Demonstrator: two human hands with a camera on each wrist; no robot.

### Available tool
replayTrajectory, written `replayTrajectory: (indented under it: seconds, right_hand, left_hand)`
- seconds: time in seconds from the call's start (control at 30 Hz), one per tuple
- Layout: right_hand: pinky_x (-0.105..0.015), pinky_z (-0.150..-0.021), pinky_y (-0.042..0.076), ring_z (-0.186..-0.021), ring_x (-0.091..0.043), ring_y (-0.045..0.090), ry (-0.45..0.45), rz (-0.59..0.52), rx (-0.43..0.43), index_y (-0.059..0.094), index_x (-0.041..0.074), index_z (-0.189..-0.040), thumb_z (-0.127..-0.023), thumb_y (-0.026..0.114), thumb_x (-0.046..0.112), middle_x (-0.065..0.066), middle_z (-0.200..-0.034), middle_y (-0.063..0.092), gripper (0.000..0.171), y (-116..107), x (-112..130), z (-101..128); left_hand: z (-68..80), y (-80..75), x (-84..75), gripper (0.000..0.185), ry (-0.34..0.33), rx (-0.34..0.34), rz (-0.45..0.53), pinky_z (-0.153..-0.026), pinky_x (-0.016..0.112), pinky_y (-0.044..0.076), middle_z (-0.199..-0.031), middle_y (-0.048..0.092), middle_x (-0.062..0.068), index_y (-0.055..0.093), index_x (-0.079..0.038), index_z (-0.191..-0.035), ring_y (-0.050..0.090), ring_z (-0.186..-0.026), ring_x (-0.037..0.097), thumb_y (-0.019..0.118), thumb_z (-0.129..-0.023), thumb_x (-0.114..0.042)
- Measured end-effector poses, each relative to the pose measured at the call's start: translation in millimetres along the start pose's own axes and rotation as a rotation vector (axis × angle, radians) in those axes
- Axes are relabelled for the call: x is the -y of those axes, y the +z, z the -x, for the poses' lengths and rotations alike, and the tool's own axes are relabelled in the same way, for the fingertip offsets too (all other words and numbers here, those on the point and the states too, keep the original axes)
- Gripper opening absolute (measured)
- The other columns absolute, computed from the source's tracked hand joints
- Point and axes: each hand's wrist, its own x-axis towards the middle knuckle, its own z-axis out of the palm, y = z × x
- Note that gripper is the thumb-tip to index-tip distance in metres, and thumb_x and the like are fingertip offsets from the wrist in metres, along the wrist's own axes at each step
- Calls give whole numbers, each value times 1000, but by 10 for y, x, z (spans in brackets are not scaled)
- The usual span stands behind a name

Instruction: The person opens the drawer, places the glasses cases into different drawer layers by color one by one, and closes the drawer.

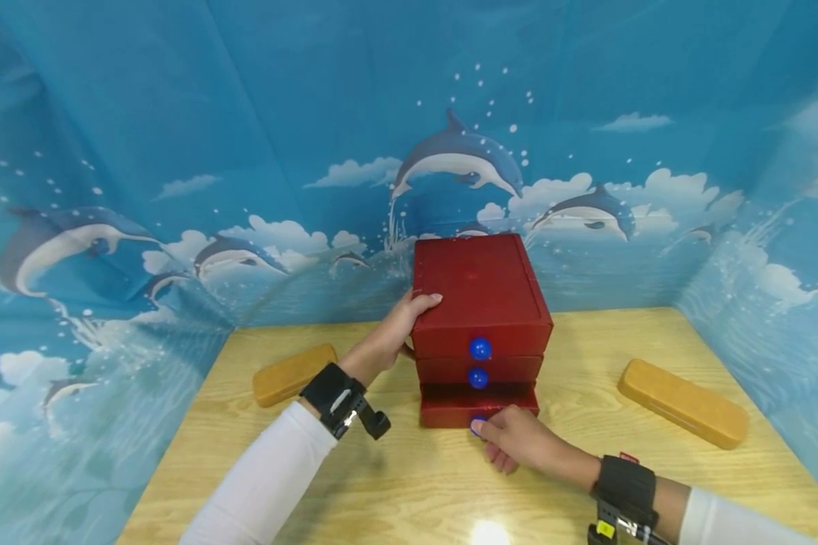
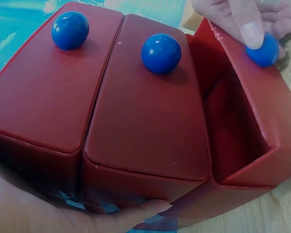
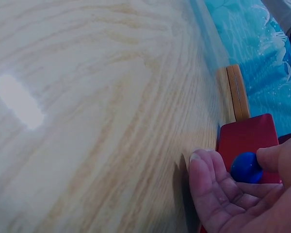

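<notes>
A red chest of three drawers [image 1: 477,280] stands on the wooden table, each drawer front bearing a round blue knob. Its bottom drawer [image 1: 443,413] is pulled partway out, and red lining shows inside it in the left wrist view. My right hand [image 1: 518,439] pinches the bottom drawer's blue knob [image 3: 246,167] between thumb and fingers. Against the chest's left side lies my left hand [image 1: 398,325], its thumb over the top edge. One straight finger [image 2: 136,213] shows along the side in the left wrist view. Middle [image 2: 161,53] and top knobs [image 2: 70,30] are untouched.
An orange-brown oblong case [image 1: 295,374] lies left of the chest, close to my left forearm. Another such case [image 1: 683,403] lies to the right on the table [image 1: 409,484]. Behind and at both sides hangs a blue dolphin-print cloth [image 1: 313,113].
</notes>
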Motion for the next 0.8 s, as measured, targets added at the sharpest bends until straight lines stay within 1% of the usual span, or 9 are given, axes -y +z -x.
replayTrajectory:
  seconds: [0.13, 0.33, 0.5, 0.63, 0.8]
  right_hand:
    - [-36, -52, 59, -54, -15, 65, -11, -9, 9, 71, -3, -79, -107, 57, 38, -8, -69, 68, 51, 26, -24, 29]
    - [-34, -52, 58, -54, -16, 65, -13, 2, 23, 72, -2, -79, -107, 56, 39, -7, -69, 68, 52, 45, -39, 69]
    - [-34, -52, 58, -54, -17, 66, -10, 5, 26, 71, 0, -77, -107, 56, 40, -5, -68, 67, 53, 65, -51, 100]
    - [-35, -52, 58, -55, -17, 66, -14, -2, 26, 70, -1, -77, -107, 56, 40, -5, -68, 67, 53, 80, -49, 136]
    - [-34, -51, 58, -54, -17, 66, -26, -10, 40, 70, -2, -76, -107, 56, 39, -7, -67, 68, 54, 93, -42, 186]
  left_hand:
    - [4, -5, 10, 74, -5, -1, 2, -79, 51, 57, -139, 60, 10, 25, -33, -160, 62, -121, 33, 52, -98, -62]
    - [2, -11, 11, 72, 13, -2, -2, -75, 50, 58, -138, 60, 11, 27, -32, -160, 63, -119, 32, 52, -98, -61]
    - [-1, -13, 16, 73, 7, 5, 6, -75, 50, 58, -137, 60, 11, 26, -32, -160, 63, -119, 32, 52, -99, -62]
    - [0, -14, 17, 75, 8, 11, 12, -77, 50, 58, -139, 60, 12, 24, -31, -161, 64, -119, 33, 53, -98, -61]
    - [0, -15, 22, 74, 7, 13, 14, -77, 51, 58, -138, 60, 12, 25, -32, -160, 64, -118, 33, 53, -98, -62]
